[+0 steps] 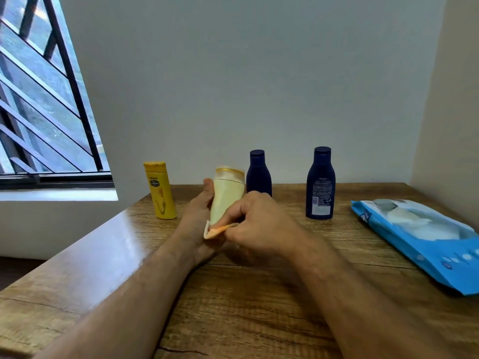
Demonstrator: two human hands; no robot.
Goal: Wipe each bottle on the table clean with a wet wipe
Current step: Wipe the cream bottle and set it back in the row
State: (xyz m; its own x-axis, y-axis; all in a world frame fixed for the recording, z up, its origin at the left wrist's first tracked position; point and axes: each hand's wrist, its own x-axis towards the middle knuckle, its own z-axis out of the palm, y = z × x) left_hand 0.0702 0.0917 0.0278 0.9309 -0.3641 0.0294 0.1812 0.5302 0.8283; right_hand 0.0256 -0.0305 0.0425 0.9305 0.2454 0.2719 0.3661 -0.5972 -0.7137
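Wood-grain table (pixel 259 307) sat in a pale-walled corner, barred window (pixel 44 99) at left. Left hand (pixel 197 211) gripped the cream bottle (pixel 226 195) above the table; right hand (pixel 256 224) pinched a wet wipe (pixel 215 231) vs its base.

Soft daylight comes in from the barred window (pixel 46 99) at the left and lays a pale sheen along the left edge of the brown wood-grain worktop (pixel 108 244). The plain wall is evenly lit and rather dim. Shadows under the forearms are faint. The wide lens bends the window bars and slants the edges; the picture is slightly soft throughout.
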